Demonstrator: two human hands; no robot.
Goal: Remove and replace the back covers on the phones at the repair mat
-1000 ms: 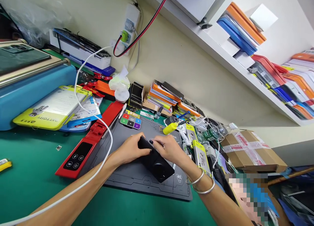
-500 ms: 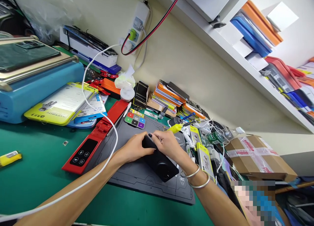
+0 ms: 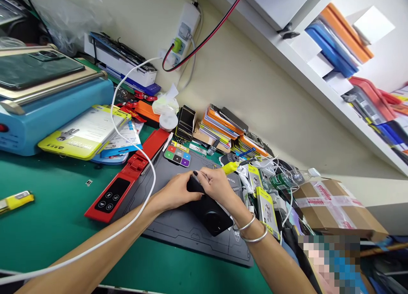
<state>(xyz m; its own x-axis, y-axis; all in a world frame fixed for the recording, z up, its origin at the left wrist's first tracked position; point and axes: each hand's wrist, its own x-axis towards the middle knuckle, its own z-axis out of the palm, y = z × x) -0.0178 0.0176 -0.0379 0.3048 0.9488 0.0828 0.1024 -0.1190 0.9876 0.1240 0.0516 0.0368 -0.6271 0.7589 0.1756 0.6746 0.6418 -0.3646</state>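
A black phone (image 3: 208,211) with a round camera ring lies back-up on a dark grey work mat (image 3: 178,226). My left hand (image 3: 174,191) grips the phone's far end from the left, fingers curled round its edge. My right hand (image 3: 214,184) is closed over the same end from the right, fingertips pressed at the top edge; two silver bangles sit on that wrist. What, if anything, the right fingers pinch is hidden. A white cable (image 3: 140,149) runs across my left forearm.
A red tool with buttons (image 3: 127,177) lies left of the mat. A blue machine (image 3: 47,103), yellow battery packs (image 3: 84,132), stacked phone parts (image 3: 219,130), a yellow screwdriver (image 3: 230,167), a cardboard box (image 3: 334,200) and a yellow lighter (image 3: 15,200) crowd the green table.
The view has shifted slightly to the right and down. Both hands stay on the phone's far end, with the right fingers closing a little more over the edge.
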